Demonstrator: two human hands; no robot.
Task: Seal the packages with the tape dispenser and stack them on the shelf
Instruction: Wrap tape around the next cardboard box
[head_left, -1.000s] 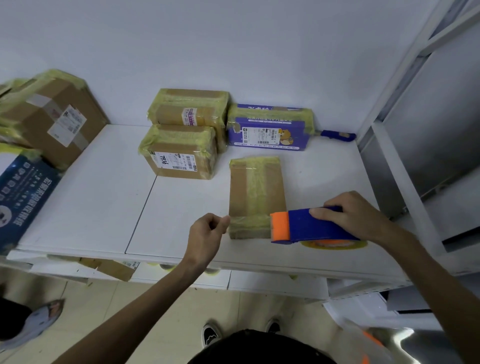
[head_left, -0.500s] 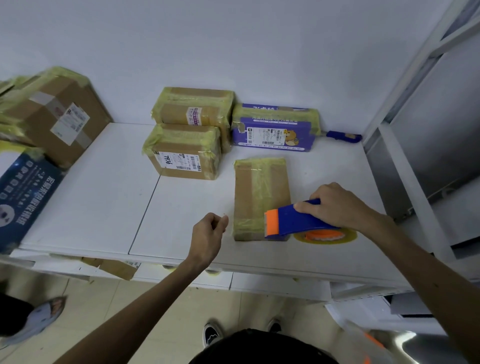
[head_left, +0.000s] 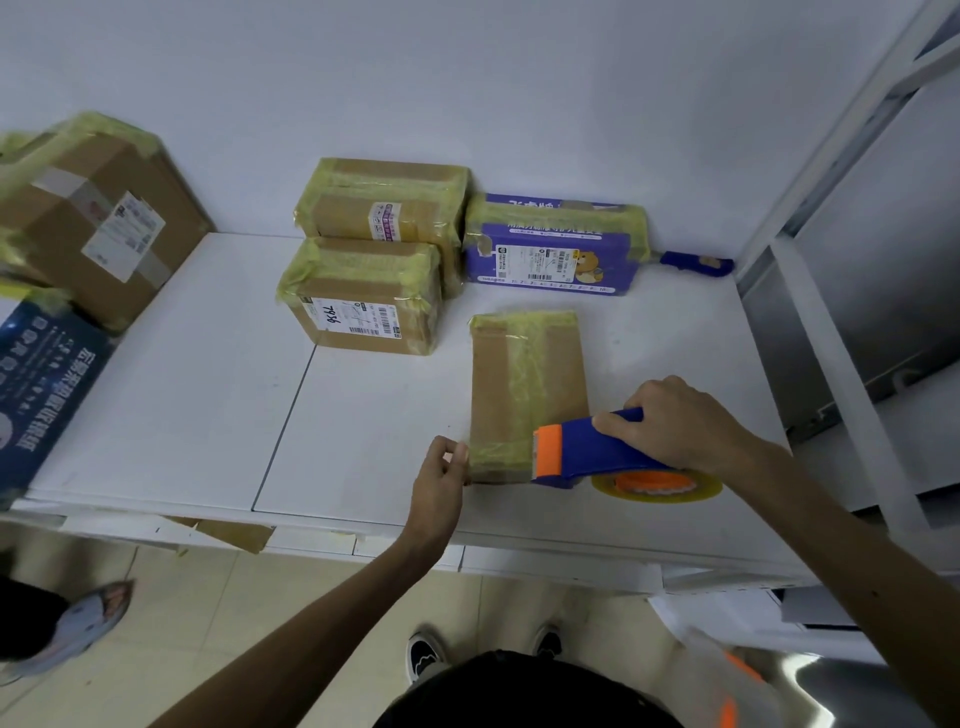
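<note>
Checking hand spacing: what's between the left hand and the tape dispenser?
Head view: the taped near end of the flat cardboard package spans from left hand to tape dispenser.

I read this as a parcel room — a courier depot or a shop's dispatch corner. Nearly everything on the white shelf (head_left: 182, 389) is a package. There are brown cartons (head_left: 384, 208) wrapped in yellowish tape, with printed shipping stickers and barcodes, and one label (head_left: 353, 317) has a number handwritten on it. A purple printed box (head_left: 556, 244) and a big carton (head_left: 93, 223) carry similar stickers. A flat parcel (head_left: 524, 384) lies at the front, a blue-and-orange tape dispenser (head_left: 587, 452) against its near end. White metal racking (head_left: 841, 374) rises on the right — a bare wall (head_left: 467, 78) behind, a tiled floor (head_left: 291, 587) below.
</note>
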